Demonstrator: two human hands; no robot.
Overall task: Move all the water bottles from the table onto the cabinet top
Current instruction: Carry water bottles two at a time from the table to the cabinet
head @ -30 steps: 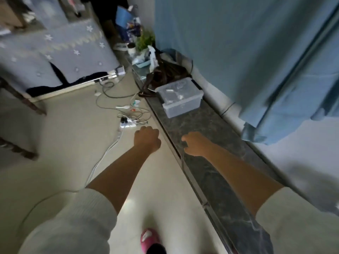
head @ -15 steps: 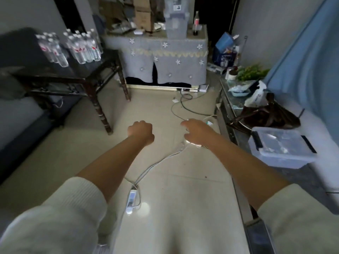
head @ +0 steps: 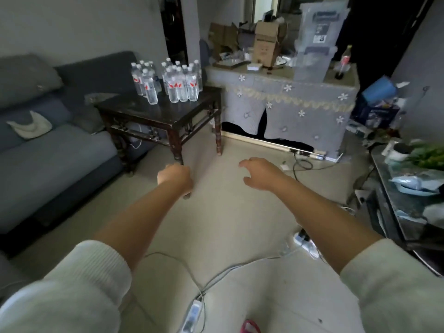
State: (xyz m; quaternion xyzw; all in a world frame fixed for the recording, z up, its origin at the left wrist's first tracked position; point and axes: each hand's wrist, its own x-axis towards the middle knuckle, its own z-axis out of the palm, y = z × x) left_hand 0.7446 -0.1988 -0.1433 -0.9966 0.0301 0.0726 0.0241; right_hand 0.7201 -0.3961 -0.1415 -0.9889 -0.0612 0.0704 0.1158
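Observation:
Several clear water bottles (head: 168, 82) with red-and-white labels stand in two clusters on a dark wooden table (head: 153, 111) at the upper left. Both my arms reach forward over the floor, well short of the table. My left hand (head: 174, 176) is curled into a fist and holds nothing. My right hand (head: 262, 173) hangs with its fingers loosely spread and is empty. The dark marble-topped cabinet (head: 384, 188) runs along the right edge, with a plant and bags on it.
A grey sofa (head: 48, 150) stands left of the table. Behind is a cloth-covered counter (head: 288, 102) stacked with cardboard boxes and plastic bins. Cables and a power strip (head: 304, 241) lie across the floor ahead. A pink slipper (head: 249, 326) shows at the bottom.
The view has swung left, away from the cabinet top, to the table with the bottles, which is now closer. Both hands stay empty; the right hand's fingers have spread.

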